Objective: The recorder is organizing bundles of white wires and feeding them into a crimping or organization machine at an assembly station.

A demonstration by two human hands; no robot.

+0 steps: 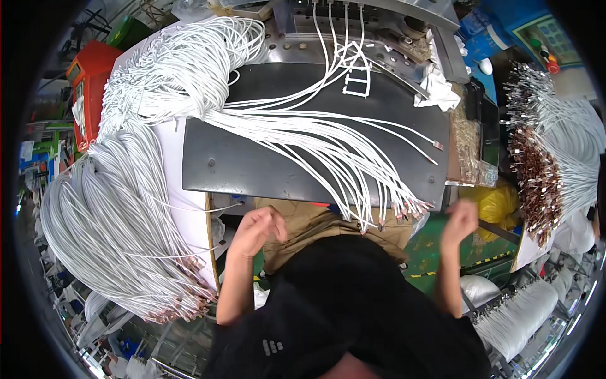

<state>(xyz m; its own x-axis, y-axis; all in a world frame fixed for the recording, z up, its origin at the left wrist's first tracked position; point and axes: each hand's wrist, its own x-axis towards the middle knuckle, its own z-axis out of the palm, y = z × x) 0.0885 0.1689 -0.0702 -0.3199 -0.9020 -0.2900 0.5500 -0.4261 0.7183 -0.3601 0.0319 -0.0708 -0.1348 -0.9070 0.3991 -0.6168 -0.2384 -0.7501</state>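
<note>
Head view: 4 slim white cables (346,25) seated, a fan of others loose

The left hand (257,228) has its fingers curled narrow; the right hand (463,218) is blurred. I cannot tell whether either holds anything. Between and just beyond them, a fan of white cables with coppery tips (297,129) lies across a black flat worktop (221,158). Farther ahead of both hands, the 4 cables enter a grey metal machine (391,9). Those seem already in place; the fan appears not yet inserted.
</note>
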